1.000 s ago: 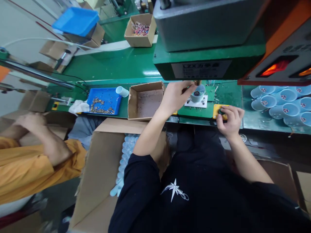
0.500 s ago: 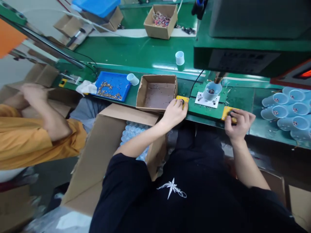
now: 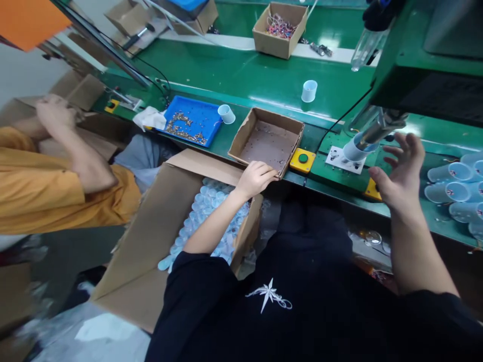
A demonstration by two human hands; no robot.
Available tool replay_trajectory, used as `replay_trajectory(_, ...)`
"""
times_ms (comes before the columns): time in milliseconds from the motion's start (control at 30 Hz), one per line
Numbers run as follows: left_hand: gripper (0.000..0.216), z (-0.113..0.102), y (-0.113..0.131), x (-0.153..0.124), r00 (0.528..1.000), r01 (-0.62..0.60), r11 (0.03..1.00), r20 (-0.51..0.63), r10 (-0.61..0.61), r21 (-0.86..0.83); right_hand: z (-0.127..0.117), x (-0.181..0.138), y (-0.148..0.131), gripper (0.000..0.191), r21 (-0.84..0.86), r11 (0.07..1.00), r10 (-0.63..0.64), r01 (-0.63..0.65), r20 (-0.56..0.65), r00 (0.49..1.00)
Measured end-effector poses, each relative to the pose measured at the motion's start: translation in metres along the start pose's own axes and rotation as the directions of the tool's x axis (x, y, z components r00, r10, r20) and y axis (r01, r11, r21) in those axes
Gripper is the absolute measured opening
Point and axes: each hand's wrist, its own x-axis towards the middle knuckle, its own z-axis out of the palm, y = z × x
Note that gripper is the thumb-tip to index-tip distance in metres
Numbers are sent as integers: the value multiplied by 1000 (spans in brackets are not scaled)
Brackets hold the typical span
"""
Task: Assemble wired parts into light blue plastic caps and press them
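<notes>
**Right hand spread wide beside the cup under the press**

The pale blue cup (image 3: 353, 151) sits on a white plate (image 3: 337, 160) on the green bench (image 3: 241, 75), and the press's metal nozzle (image 3: 377, 129) meets its mouth. Just right of the cup hovers the right hand (image 3: 402, 171). It is wide open, fingers spread and palm turned toward the cup, close to it but not touching.

Below and right of the cup, a yellow button box (image 3: 372, 190) peeks out from behind that hand. Just left of the cup is a second yellow box with a green button (image 3: 302, 160), and nobody is on it. Further left of the cup lies a shallow cardboard box (image 3: 267, 138). The left hand (image 3: 258, 177) rests at its near rim with fingers curled together, and I cannot tell whether it grips the rim.

Well right of the cup lies a heap of matching cups (image 3: 453, 186). Far left of the cup is a co-worker's orange sleeve (image 3: 45, 196).
</notes>
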Motion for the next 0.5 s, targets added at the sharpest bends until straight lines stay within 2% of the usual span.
replay_trajectory(67, 23, -2, 1, -8, 995, -67, 997, -67, 69, 28, 11, 21, -1, 108, 111, 991, 57, -68, 100, 993)
replay_trajectory(200, 21, -13, 4, -18, 979, -186, 982, -78, 189, 46, 29, 42, -9, 92, 257, 951, 130, -170, 166, 978)
replay_trajectory(300, 19, -24, 6, -16, 970, -238, 969, -39, 241, 66, 37, 51, -26, 88, 206, 966, 134, -154, 109, 985)
replay_trajectory(367, 18, -31, 7, -11, 960, -271, 958, -54, 276, 90, 37, 57, -35, 83, 165, 983, 77, -83, 41, 996)
replay_trajectory(433, 17, -36, 5, -6, 946, -296, 943, -88, 311, 153, 30, 63, -38, 82, 160, 987, -5, 8, -20, 1000)
replay_trajectory(500, 15, -39, -3, -2, 940, -296, 923, -97, 327, 246, 20, 66, -36, 85, 126, 992, -5, 7, -21, 1000)
